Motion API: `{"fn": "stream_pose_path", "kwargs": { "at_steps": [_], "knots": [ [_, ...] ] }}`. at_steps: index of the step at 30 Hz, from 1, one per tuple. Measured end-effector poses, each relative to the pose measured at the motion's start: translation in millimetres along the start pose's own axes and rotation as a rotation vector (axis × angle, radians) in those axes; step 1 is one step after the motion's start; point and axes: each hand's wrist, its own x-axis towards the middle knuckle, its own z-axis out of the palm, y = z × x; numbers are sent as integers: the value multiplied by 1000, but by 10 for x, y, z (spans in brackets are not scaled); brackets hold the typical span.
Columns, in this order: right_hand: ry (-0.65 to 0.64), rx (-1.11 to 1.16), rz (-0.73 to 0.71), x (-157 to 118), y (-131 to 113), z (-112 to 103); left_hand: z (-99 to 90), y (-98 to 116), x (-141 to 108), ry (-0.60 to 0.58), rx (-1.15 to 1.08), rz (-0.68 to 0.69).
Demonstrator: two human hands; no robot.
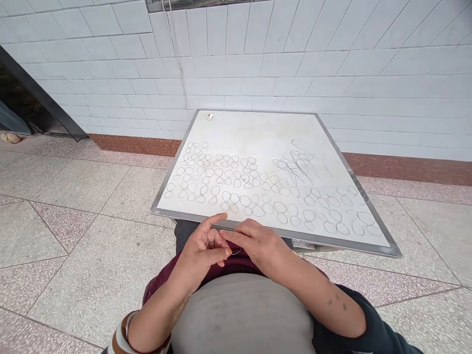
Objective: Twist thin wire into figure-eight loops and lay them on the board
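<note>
In front of my body, both hands are close together over the near edge of a white board. My left hand point(207, 245) has its index finger stretched out, while thumb and other fingers pinch a thin wire-like strand point(236, 252). The strand curves across to my right hand point(259, 244), whose fingers are bent over and hide their grip on it. Rows of thin figure-eight loops point(280, 212) lie across the white board point(254, 129). A loose tangle of similar dark strands point(297, 164) is at its right side.
A grey metal rim point(354, 244) frames the board. A small red and white item point(210, 116) sits at its far left corner. Behind stands a white tiled wall point(236, 69) with a hanging cord point(180, 66). Speckled floor point(92, 260) surrounds the board. Part of a person's foot point(12, 138) shows far left.
</note>
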Motion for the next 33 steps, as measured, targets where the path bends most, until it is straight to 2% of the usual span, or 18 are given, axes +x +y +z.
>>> {"fn": "stream_pose_path", "kwargs": {
  "at_steps": [9, 14, 18, 21, 24, 28, 33],
  "knots": [
    [7, -73, 6, -3, 29, 31, 95, -21, -29, 26, -13, 78],
    [41, -64, 19, 10, 27, 55, 118, -85, -10, 82, -73, 104],
    [157, 50, 130, 20, 37, 121, 116, -115, 7, 102, -111, 111],
    [231, 281, 364, 40, 40, 127, 124, -119, 7, 139, -133, 117],
    [139, 660, 565, 57, 18, 79, 143, -114, -2, 185, -153, 118],
    [43, 1065, 579, 65, -30, 63, 160, -107, -13, 228, -174, 132],
    [95, 1410, 673, 76, -33, 184, 145, -128, -4, 206, -298, 135]
  ]
}}
